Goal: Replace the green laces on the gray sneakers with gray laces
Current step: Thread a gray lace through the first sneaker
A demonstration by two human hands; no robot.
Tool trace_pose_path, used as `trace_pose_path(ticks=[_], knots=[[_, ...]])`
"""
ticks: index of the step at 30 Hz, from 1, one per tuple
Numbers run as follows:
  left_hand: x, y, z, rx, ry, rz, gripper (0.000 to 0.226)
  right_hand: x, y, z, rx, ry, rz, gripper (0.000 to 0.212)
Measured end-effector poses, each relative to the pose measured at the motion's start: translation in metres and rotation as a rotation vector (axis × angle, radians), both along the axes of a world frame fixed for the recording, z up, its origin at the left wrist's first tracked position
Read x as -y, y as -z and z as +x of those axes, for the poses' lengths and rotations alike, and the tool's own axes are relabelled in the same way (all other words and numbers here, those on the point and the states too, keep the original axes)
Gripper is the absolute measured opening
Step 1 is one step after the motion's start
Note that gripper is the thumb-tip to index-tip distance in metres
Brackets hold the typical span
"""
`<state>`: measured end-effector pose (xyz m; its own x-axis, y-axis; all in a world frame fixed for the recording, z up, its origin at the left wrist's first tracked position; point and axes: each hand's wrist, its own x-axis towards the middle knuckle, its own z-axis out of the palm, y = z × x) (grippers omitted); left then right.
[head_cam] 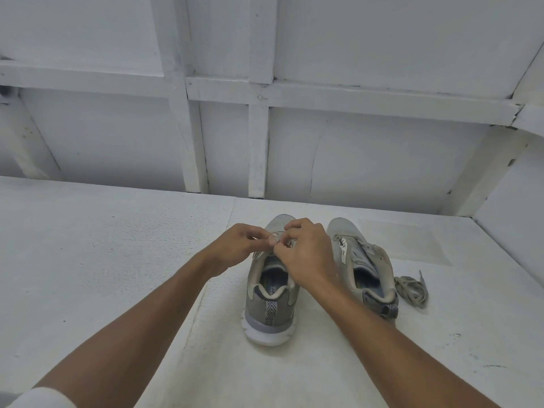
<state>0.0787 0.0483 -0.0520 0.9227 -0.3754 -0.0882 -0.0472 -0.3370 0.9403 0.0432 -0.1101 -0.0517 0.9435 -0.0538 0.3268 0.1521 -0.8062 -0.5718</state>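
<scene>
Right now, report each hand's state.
Left hand: pinching a lace at the sneaker eyelets.
Right hand: pinching the same lace.

Bare forearms, white sleeve [41, 399] on left arm [132, 319].

Partial "RY" on sneaker insole [272, 287]
</scene>
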Motion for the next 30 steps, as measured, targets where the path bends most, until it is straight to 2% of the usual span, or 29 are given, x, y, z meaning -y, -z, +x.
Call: trace_pose_path(ticks=[8, 16, 25, 30], knots=[[-0.006, -0.008, 0.009, 0.057, -0.021, 0.068, 0.011, 0.003, -0.006, -0.001, 0.120, -0.011, -0.162, 0.012], [-0.003, -0.004, 0.006, 0.116, -0.070, 0.132, 0.011, 0.016, 0.007, -0.006, 0.117, -0.034, -0.165, 0.009], [0.000, 0.010, 0.002, 0.088, -0.169, -0.005, 0.008, 0.018, 0.007, -0.012, 0.107, -0.043, -0.185, 0.011], [0.003, 0.016, 0.004, 0.045, -0.235, -0.038, 0.014, 0.016, 0.006, -0.011, 0.054, -0.039, -0.167, 0.011]])
